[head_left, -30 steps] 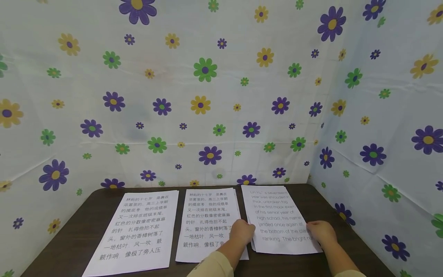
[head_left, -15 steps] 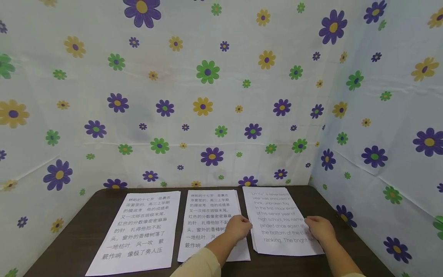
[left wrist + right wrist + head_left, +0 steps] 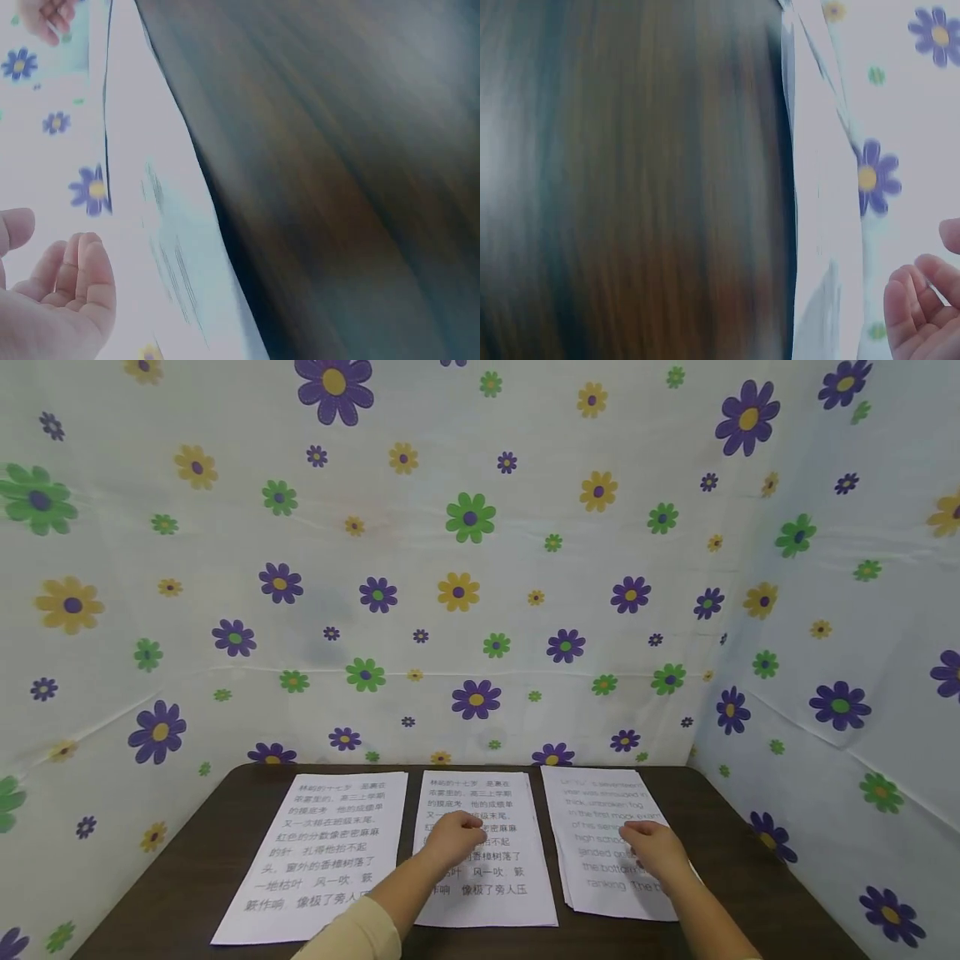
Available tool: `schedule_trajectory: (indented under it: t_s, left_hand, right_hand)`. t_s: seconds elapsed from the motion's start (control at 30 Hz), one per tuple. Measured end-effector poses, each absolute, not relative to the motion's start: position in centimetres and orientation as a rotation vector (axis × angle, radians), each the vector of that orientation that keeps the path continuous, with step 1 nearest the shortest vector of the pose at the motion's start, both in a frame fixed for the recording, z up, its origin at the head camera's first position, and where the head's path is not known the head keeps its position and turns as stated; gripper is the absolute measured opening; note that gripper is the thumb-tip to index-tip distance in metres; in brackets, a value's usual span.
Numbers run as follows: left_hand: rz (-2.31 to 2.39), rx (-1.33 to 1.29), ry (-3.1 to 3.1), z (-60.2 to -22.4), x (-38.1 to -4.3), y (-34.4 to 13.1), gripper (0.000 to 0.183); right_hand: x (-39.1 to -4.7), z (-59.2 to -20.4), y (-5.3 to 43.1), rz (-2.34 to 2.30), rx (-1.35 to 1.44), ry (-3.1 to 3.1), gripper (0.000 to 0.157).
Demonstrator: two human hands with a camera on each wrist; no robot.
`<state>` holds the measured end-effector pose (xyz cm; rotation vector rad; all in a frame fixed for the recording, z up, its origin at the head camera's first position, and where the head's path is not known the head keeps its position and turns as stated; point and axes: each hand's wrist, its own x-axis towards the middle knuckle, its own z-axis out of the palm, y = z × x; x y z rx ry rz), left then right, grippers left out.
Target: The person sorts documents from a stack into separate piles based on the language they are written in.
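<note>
In the head view my left hand (image 3: 453, 840) hovers above the middle stack of paper (image 3: 502, 906), printed with Chinese characters. Its fingers are loosely bent with nothing between them; in the left wrist view the thumb stands apart from the fingertips. Over the right stack of paper (image 3: 585, 810), printed with English text, is my right hand (image 3: 658, 850). The right wrist view shows that hand (image 3: 928, 311) with relaxed, slightly bent fingers and nothing in them. Part of the English print is hidden behind it. Sheet edges in the right stack are slightly uneven.
A third stack of Chinese-printed paper (image 3: 322, 860) lies at the left of the dark wooden table (image 3: 202, 860). Curtains with a flower pattern (image 3: 390, 552) stand behind the table and along its right side.
Both hands have moved left: the left from the gap between the middle and right stacks to above the middle one, the right from the right stack's edge to over it. The head view has shifted slightly.
</note>
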<state>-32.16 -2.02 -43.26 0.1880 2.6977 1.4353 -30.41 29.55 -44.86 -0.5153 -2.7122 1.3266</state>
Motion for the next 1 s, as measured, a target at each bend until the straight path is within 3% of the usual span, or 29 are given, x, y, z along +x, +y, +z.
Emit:
schedule_trajectory:
  t_s: [0.47, 1.0]
  left_hand:
    - [1.426, -0.013, 2.761, -43.3, -32.3, -10.2, 0.035]
    - [1.442, -0.072, 2.676, -44.5, -32.5, -11.3, 0.036]
  right_hand:
    - [-30.9, -44.7, 21.1, 1.238, -0.284, -2.800, 0.037]
    - [-30.5, -45.1, 17.6, 1.091, -0.239, -2.930, 0.032]
